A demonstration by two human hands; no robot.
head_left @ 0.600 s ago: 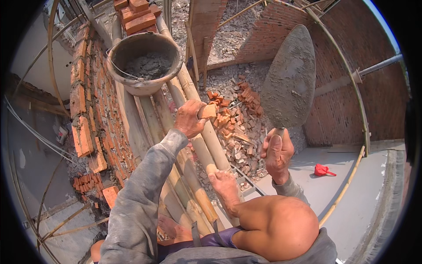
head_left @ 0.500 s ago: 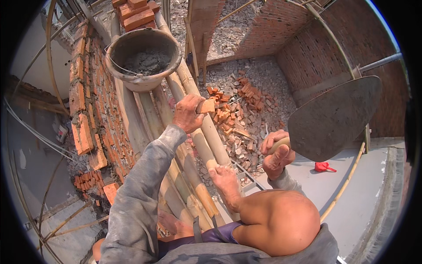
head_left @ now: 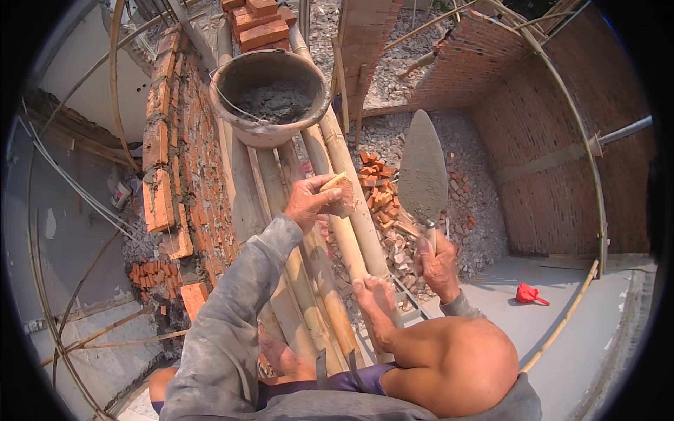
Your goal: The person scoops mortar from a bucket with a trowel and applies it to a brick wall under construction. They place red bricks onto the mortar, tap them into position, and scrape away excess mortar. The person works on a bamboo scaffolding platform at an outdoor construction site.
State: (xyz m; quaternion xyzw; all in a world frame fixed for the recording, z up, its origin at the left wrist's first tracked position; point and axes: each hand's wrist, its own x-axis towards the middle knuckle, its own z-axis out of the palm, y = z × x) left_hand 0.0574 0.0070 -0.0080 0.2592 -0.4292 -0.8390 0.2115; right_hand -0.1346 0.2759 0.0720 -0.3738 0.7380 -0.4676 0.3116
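Observation:
My left hand (head_left: 307, 203) grips a piece of brick (head_left: 338, 194) over the bamboo poles (head_left: 359, 224), its broad face tilted up. My right hand (head_left: 436, 266) is closed round the handle of a mortar-smeared trowel (head_left: 421, 165), whose blade points up and away from me. Beyond my left hand, a bucket (head_left: 258, 133) of grey mortar stands on the poles. Left of them runs a rough brick wall top (head_left: 188, 189) with mortar in its joints. My bare foot (head_left: 372, 302) rests on a pole near my right hand.
A stack of bricks (head_left: 263, 34) sits behind the bucket. Below lie loose bricks and rubble (head_left: 382, 196), a pale ledge (head_left: 491, 281) and a red bag (head_left: 530, 295). Bamboo scaffold poles (head_left: 600, 224) curve round the right side, before tall brick walls (head_left: 533, 147).
My left hand has turned the brick piece upward. The trowel, swung over to the right half a second ago, now points forward again, further left. The whole view has shifted somewhat rightward.

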